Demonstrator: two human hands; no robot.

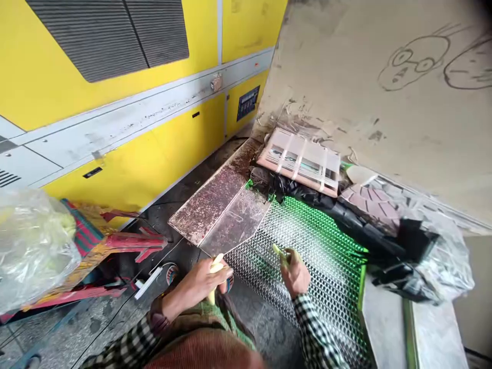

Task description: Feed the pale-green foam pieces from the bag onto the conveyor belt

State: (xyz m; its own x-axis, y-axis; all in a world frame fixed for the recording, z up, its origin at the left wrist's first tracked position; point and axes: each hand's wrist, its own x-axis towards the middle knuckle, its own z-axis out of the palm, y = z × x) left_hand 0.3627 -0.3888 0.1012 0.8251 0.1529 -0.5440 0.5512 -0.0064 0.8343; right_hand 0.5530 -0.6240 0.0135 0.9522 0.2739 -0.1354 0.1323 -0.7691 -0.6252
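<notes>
My left hand (198,287) grips a pale yellow stick-like piece (216,267), which pokes out above and below the fist. My right hand (295,274) pinches a small yellow-green piece (282,254) between its fingers and hangs just above a sheet of silvery honeycomb mesh (311,271) with green edges. That mesh leans across the floor in front of me, close beneath both hands. Checked sleeves cover both my forearms. The material of the two held pieces cannot be told from this view.
Two scratched, dirt-stained flat panels (215,205) lie beyond the mesh. Above them are a strapped pink bundle (299,161) and black plastic sheeting (338,210). A yellow machine wall (130,97) runs along the left; a clear plastic bag (33,248) and red-striped items (130,243) lie at lower left.
</notes>
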